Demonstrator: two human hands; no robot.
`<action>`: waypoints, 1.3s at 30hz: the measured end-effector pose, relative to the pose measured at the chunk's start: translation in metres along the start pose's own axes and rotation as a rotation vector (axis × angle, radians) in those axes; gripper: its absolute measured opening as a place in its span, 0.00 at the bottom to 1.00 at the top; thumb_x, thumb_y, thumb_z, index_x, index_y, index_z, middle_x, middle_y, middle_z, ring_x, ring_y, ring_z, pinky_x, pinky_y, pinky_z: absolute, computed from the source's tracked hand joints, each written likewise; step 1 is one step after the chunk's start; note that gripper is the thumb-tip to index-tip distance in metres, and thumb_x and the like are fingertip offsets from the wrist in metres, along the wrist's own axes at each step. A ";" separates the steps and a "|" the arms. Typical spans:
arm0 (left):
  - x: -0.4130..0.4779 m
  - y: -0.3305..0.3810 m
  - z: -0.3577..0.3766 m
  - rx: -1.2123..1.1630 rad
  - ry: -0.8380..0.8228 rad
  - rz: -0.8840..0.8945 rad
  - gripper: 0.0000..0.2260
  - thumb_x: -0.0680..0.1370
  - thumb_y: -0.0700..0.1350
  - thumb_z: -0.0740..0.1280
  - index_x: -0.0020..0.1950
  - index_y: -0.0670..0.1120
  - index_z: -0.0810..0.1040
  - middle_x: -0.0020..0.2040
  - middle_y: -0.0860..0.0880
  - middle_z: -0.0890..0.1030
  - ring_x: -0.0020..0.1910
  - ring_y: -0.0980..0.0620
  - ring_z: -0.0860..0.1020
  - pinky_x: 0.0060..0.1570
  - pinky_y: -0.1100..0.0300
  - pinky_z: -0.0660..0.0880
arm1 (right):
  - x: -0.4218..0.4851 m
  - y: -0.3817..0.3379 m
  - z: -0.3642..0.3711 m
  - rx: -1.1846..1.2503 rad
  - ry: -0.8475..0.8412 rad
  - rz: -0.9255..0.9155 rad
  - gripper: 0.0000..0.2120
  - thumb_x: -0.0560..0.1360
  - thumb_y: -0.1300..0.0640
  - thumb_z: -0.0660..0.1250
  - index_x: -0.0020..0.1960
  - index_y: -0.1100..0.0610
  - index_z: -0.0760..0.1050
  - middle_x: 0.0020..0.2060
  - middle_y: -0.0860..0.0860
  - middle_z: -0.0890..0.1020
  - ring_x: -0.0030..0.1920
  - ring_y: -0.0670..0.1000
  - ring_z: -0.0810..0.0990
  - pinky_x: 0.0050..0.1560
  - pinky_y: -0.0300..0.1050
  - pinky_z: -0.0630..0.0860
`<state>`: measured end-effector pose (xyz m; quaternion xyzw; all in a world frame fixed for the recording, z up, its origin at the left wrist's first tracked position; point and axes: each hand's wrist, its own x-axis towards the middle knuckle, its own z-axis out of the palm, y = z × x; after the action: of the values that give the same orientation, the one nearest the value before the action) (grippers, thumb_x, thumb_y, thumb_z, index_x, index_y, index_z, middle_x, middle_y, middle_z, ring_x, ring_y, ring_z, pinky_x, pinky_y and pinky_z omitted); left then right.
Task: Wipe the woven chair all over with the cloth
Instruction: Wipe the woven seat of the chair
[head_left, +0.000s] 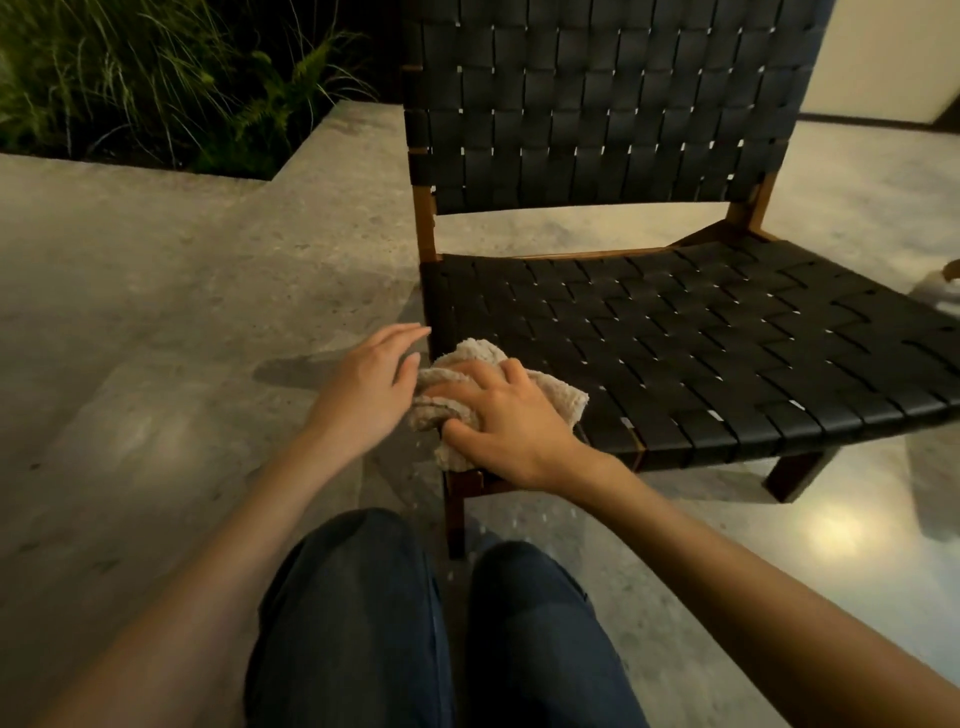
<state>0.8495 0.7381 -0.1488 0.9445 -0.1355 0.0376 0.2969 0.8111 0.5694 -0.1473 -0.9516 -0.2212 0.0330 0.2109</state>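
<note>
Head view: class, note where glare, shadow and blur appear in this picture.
Head view: bright glare on the glossy floor at lower right. Head view: a soft shadow lies beside the left hand, whose fingertips look slightly blurred. Head view: the plants at upper left are dim.

The scene is being lit dimly by warm light from the right. Glare is being reflected off the floor (836, 525), a soft shadow is being cast beside the left hand (366, 387), and the edges are being bent and blurred.
</note>
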 end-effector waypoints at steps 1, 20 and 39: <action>-0.001 0.004 0.001 -0.006 -0.004 -0.004 0.18 0.82 0.43 0.56 0.72 0.50 0.67 0.72 0.51 0.67 0.70 0.54 0.65 0.62 0.64 0.59 | -0.009 -0.004 0.000 -0.015 0.021 -0.020 0.21 0.78 0.47 0.58 0.71 0.43 0.66 0.70 0.47 0.65 0.62 0.53 0.62 0.58 0.45 0.61; -0.037 0.006 -0.024 -0.058 -0.111 -0.161 0.16 0.82 0.38 0.56 0.68 0.47 0.72 0.63 0.42 0.77 0.61 0.46 0.75 0.59 0.56 0.70 | -0.031 -0.023 0.025 -0.415 0.288 -0.390 0.08 0.65 0.53 0.75 0.43 0.55 0.82 0.45 0.55 0.81 0.51 0.64 0.79 0.52 0.55 0.76; -0.062 0.036 0.000 -0.109 -0.113 -0.132 0.18 0.82 0.38 0.54 0.71 0.47 0.70 0.69 0.48 0.72 0.68 0.52 0.69 0.68 0.55 0.66 | -0.061 0.000 0.035 -0.648 0.475 0.003 0.30 0.71 0.47 0.71 0.70 0.55 0.70 0.57 0.53 0.79 0.53 0.56 0.78 0.51 0.48 0.75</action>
<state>0.7799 0.7241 -0.1384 0.9345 -0.0912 -0.0429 0.3414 0.7508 0.5560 -0.1811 -0.9502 -0.1640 -0.2592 -0.0550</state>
